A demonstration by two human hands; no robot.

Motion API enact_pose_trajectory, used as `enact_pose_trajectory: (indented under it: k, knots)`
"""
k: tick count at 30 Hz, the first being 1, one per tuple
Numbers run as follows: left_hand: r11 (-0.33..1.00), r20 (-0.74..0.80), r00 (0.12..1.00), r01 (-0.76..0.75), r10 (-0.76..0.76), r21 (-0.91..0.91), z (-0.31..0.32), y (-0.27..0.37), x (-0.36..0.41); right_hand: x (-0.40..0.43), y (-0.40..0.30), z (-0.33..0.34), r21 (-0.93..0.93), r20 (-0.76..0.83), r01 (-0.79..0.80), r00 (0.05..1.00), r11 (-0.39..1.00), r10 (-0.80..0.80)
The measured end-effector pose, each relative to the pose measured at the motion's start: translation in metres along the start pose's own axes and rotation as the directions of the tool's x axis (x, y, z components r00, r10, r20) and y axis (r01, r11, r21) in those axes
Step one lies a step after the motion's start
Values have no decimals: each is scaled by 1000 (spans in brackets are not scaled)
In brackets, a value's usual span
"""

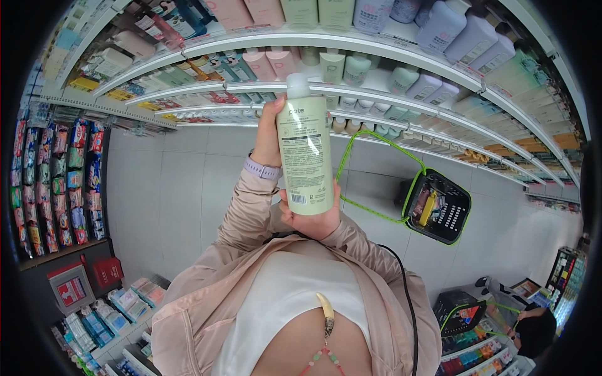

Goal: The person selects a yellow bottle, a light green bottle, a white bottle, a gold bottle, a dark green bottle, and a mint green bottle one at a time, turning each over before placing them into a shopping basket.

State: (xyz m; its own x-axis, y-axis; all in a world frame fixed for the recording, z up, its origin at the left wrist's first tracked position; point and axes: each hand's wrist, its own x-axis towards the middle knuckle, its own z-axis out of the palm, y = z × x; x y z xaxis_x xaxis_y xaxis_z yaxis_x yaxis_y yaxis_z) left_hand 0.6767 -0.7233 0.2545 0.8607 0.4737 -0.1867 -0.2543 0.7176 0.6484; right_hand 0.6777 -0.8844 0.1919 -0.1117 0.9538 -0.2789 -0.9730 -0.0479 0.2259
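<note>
A pale green plastic bottle [306,160] with a clear cap stands nearly upright in front of my chest. Its back label, with small print and a barcode, faces me. My left hand [269,129] grips the upper left side, thumb near the shoulder; its other fingers are mostly hidden behind the bottle. My right hand [317,223] cups the base from below, fingers and thumb around both lower sides. A lilac watch strap [262,168] circles my left wrist. Beyond the bottle are shelves of similar bottles, including a green pump bottle [332,66].
A black basket [463,202] with a green handle [371,214] sits on the tiled floor [183,188] to my right, holding a yellow item [428,209]. White shelves [263,41] curve across the front. Hanging packets [60,178] line the left. Another person [536,329] is behind right, near a second basket [451,305].
</note>
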Motion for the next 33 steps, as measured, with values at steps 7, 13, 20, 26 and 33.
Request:
enact_pose_trajectory:
  k: [7,13,20,26,33]
  knots:
    - [983,9,990,139,-142,122,11,-18,42,-6,-21,3,78,40,121,991,990,-124]
    - [967,69,972,215,-226,137,29,-27,77,-5,-44,11,61,53,228,971,972,-232]
    - [952,196,932,300,-305,55,29,-21,113,5,-75,25,-238,37,450,890,861,-455]
    - [960,357,907,144,-225,239,27,-25,137,12,-108,34,-656,-54,504,711,561,-701]
    - [806,451,863,-91,-229,584,40,-46,155,17,-143,59,-860,100,490,431,139,-897]
